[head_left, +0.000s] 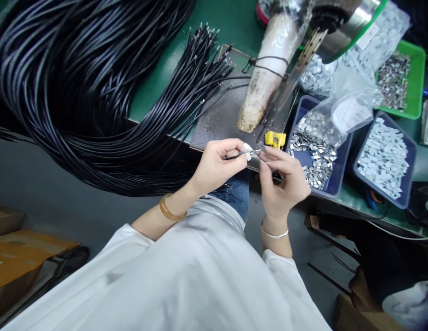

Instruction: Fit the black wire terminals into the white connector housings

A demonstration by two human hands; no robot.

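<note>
My left hand (pixel 219 163) pinches the end of a black cable (pixel 231 158) between thumb and fingers, with white coverings on its fingertips. A small silvery metal connector (pixel 255 152) points right from that cable end. On its other side my right hand (pixel 284 177) closes thumb and fingertips at the connector's tip; how much of it they grip is partly hidden. Both hands are just in front of a dark work plate (pixel 214 122). Right behind the fingers is a yellow-wrapped machine part (pixel 275 139).
A thick bundle of black cables (pixel 106 82) hangs over the green table (pixel 145 99) at left. A plastic-wrapped machine arm (pixel 265 78) slants above the plate. At right are a blue bin of metal shells (pixel 319 161), a bin of pale pieces (pixel 382 156) and a green bin (pixel 419 82).
</note>
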